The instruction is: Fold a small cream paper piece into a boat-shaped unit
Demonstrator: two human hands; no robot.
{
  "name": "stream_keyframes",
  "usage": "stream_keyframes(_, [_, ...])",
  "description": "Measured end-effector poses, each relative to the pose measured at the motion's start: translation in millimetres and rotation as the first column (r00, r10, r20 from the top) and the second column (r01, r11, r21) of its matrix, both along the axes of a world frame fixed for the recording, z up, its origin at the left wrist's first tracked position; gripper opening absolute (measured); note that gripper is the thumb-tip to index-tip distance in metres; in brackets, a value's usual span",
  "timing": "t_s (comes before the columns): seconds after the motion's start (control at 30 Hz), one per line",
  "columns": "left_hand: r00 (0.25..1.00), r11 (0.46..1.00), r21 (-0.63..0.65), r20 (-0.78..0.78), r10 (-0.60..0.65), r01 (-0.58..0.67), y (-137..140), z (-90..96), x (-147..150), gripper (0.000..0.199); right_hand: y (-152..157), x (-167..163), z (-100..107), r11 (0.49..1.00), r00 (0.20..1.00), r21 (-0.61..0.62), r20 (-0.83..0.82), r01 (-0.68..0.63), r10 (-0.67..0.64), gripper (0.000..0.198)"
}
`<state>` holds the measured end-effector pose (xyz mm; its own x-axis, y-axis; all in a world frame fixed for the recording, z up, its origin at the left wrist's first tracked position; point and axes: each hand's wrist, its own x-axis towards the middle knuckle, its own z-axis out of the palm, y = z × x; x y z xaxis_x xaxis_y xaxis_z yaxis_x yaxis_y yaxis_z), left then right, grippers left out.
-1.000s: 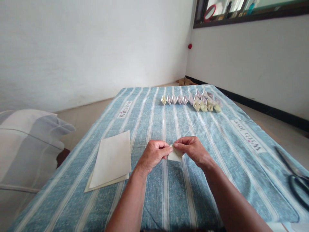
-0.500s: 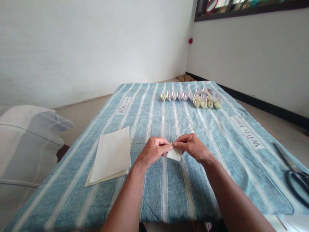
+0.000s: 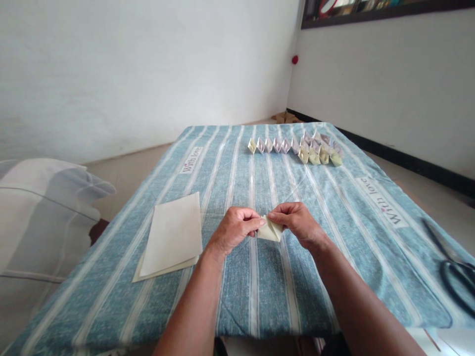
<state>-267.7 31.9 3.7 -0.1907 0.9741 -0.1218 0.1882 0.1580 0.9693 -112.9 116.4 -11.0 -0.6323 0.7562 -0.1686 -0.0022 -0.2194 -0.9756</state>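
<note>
A small folded piece of pale yellow paper (image 3: 270, 232) is held between both hands above the middle of the table. My left hand (image 3: 239, 226) pinches its left upper edge between thumb and fingers. On the other side, my right hand (image 3: 295, 220) grips the upper right edge the same way. A diagonal fold and a slight opening show on the paper's face. To the left lies a stack of pale paper sheets (image 3: 172, 232), flat on the striped cloth.
Blue striped cloth (image 3: 222, 188) covers the table. Several folded paper boats (image 3: 285, 145), pale yellow and lilac, stand in rows at the far right. Black-handled scissors (image 3: 454, 267) lie by the right edge. A pale draped cloth (image 3: 48, 212) is beyond the left edge.
The fingers have pulled the paper's upper edges slightly apart, so a diagonal fold now shows where the face looked flat. Both hands keep their hold.
</note>
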Motion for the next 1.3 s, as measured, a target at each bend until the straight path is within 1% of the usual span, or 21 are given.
stream_keyframes(0.23, [0.994, 0.994, 0.024, 0.026, 0.104, -0.105, 0.8, -0.6, -0.3, 0.017, 0.9, -2.7, -2.5, 0.991, 0.991, -0.035, -0.016, 0.131, -0.132, 0.024])
stream_keyframes(0.47, [0.966, 0.963, 0.082, 0.067, 0.251, -0.256, 3.3, -0.3, 0.5, 0.018, 2.1, -4.4, -3.9, 0.956, 0.956, -0.069, -0.041, 0.286, -0.29, 0.027])
stream_keyframes(0.63, [0.925, 0.921, 0.123, 0.146, 0.352, -0.37, 5.8, -3.5, 0.3, 0.016, 3.6, -4.8, -3.9, 0.931, 0.929, -0.09, -0.087, 0.353, -0.36, 0.028])
stream_keyframes(0.77, [0.876, 0.861, 0.191, 0.219, 0.431, -0.471, 7.5, -7.9, -1.4, 0.016, 4.3, -4.6, -3.8, 0.905, 0.902, -0.148, -0.118, 0.398, -0.416, 0.029])
stream_keyframes(0.83, [0.85, 0.831, 0.216, 0.26, 0.458, -0.513, 8.6, -9.6, -1.7, 0.017, 4.6, -4.3, -3.7, 0.9, 0.898, -0.2, -0.141, 0.387, -0.418, 0.028])
stream_keyframes(0.97, [0.77, 0.782, 0.202, 0.433, 0.468, -0.589, 10.8, -10.7, 0.9, 0.019, 4.5, -4.7, -4.0, 0.89, 0.891, -0.309, -0.204, 0.335, -0.406, 0.027])
stream_keyframes(1.07, [0.705, 0.77, 0.166, 0.552, 0.446, -0.617, 11.4, -9.6, 4.5, 0.023, 3.3, -6.5, -4.3, 0.872, 0.871, -0.36, -0.239, 0.332, -0.43, 0.027])
stream_keyframes(1.17, [0.674, 0.764, 0.156, 0.6, 0.43, -0.626, 11.1, -7.9, 6.7, 0.025, 1.6, -8.5, -4.0, 0.867, 0.854, -0.357, -0.26, 0.347, -0.449, 0.029])
stream_keyframes(1.3, [0.674, 0.759, 0.176, 0.61, 0.416, -0.627, 10.0, -6.8, 6.1, 0.026, 0.1, -9.2, -2.5, 0.88, 0.843, -0.299, -0.291, 0.369, -0.452, 0.031])
